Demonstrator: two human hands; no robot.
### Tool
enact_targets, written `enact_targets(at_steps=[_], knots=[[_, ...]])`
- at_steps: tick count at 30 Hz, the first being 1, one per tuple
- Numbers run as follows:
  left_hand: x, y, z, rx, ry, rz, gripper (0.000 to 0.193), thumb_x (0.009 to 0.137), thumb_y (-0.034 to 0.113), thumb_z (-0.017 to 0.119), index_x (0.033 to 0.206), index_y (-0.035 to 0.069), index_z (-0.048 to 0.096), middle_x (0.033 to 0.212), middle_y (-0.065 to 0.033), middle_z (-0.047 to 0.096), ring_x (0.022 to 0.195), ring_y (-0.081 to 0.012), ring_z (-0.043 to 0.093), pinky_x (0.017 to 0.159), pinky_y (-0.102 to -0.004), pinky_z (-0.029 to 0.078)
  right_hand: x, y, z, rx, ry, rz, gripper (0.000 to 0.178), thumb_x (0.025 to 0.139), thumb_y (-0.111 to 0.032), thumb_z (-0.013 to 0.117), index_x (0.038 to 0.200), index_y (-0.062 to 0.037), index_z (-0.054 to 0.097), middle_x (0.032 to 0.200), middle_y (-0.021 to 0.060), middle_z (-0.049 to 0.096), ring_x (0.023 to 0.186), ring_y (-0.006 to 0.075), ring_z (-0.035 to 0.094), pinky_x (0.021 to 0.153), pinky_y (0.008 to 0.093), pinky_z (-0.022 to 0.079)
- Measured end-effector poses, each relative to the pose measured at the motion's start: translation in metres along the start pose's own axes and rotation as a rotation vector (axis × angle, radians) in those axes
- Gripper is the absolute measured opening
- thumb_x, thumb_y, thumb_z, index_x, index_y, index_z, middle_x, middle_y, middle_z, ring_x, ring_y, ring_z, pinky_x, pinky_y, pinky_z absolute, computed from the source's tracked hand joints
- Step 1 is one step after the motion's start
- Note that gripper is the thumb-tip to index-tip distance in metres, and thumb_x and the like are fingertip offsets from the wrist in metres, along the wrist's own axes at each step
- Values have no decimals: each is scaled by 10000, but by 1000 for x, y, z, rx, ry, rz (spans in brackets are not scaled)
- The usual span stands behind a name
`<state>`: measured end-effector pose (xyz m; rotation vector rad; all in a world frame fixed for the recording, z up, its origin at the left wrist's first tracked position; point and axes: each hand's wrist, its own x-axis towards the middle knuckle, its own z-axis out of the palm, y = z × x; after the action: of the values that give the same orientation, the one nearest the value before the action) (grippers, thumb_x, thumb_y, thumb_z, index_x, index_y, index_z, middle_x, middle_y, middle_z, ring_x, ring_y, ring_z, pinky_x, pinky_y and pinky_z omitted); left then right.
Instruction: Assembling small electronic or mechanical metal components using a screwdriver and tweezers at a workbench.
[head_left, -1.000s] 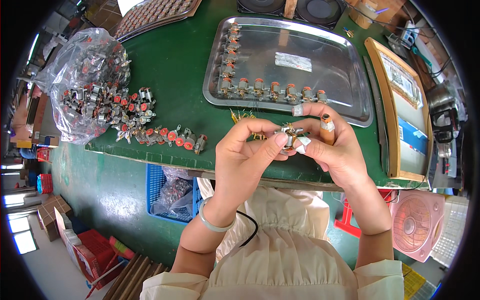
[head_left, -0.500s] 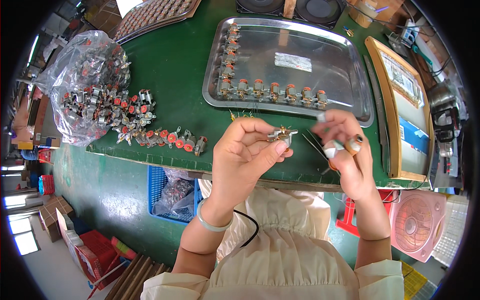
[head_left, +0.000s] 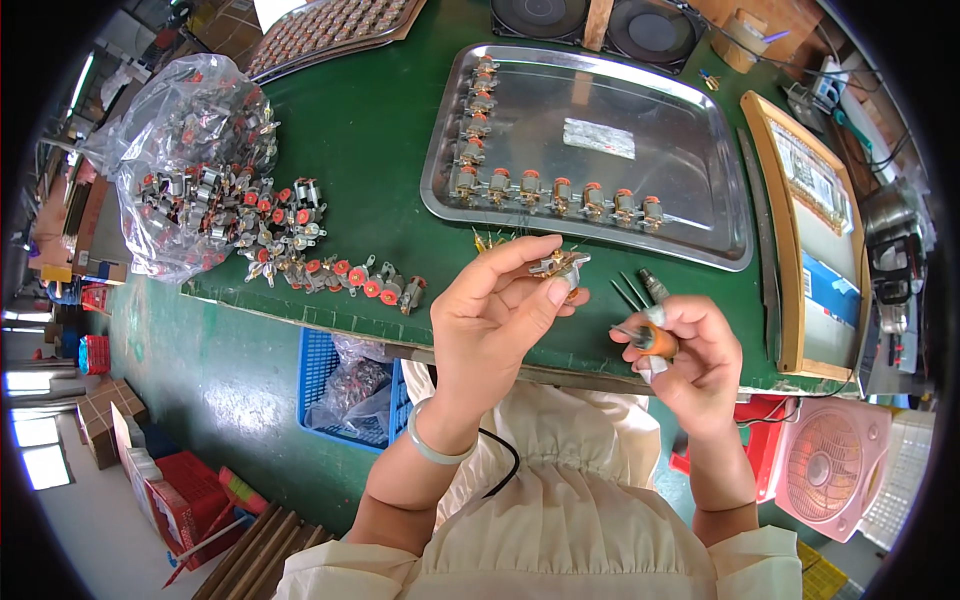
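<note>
Pinched between thumb and fingertips of the left hand point(head_left: 500, 320): one small metal motor point(head_left: 558, 268), held up over the near edge of the green table point(head_left: 370, 130), wires sticking out of it. Right hand point(head_left: 690, 350) is closed around an orange-handled tool point(head_left: 652, 338), tip pointing up and left, just right of the motor but not touching it. White tape on a couple of right fingertips point(head_left: 654, 315). Bangle point(head_left: 432, 448) on the left wrist.

Around them:
- Steel tray point(head_left: 700, 140) beyond the hands, with a row of finished-looking motors point(head_left: 555, 192) along its near edge and a second row up its left side. Small pale label lying mid-tray.
- Thin pins point(head_left: 630, 292) and a small metal bit on the table between tray and right hand.
- Loose motors with red ends point(head_left: 330, 270) scattered left of the hands, spilling from a clear bag point(head_left: 190, 170) full of the same parts.
- Framed sheet point(head_left: 815, 230) at the right table edge, long metal ruler lying beside it.
- Two black fans point(head_left: 600, 20) at the far edge, a tray of brown parts point(head_left: 330, 25) far left.
- Blue crate point(head_left: 350, 390) under the table, holding a bag of parts. Pink fan point(head_left: 825, 470) on the floor at right.
</note>
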<state>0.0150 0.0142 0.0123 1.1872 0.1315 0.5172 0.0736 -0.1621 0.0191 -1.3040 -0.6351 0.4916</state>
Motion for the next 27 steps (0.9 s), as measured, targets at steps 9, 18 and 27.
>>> enact_targets(at_steps=[9, 18, 27], knots=[[-3, 3, 2, -8, -29, -50, 296, 815, 9, 555, 1097, -49, 487, 960, -180, 594, 788, -249, 627, 674, -308, 540, 10, 4, 10, -151, 126, -71, 349, 686, 124, 574, 963, -19, 418, 625, -26, 401, 537, 14, 313, 488, 166, 267], [-7, 5, 13, -52, -89, -51, 283, 878, 35, 472, 1147, -56, 473, 994, -104, 574, 883, -147, 572, 764, -270, 491, 25, 5, 30, -360, 267, -160, 437, 671, 51, 685, 1030, -25, 447, 817, 26, 574, 510, -6, 345, 451, 148, 294], [-9, -6, 13, 135, -73, 67, 233, 872, 21, 476, 1091, -31, 539, 1032, -106, 544, 820, -106, 556, 700, -217, 470, 30, 11, 32, -434, 283, -218, 501, 660, 65, 668, 1069, -38, 398, 886, 43, 599, 501, 2, 343, 435, 158, 306]])
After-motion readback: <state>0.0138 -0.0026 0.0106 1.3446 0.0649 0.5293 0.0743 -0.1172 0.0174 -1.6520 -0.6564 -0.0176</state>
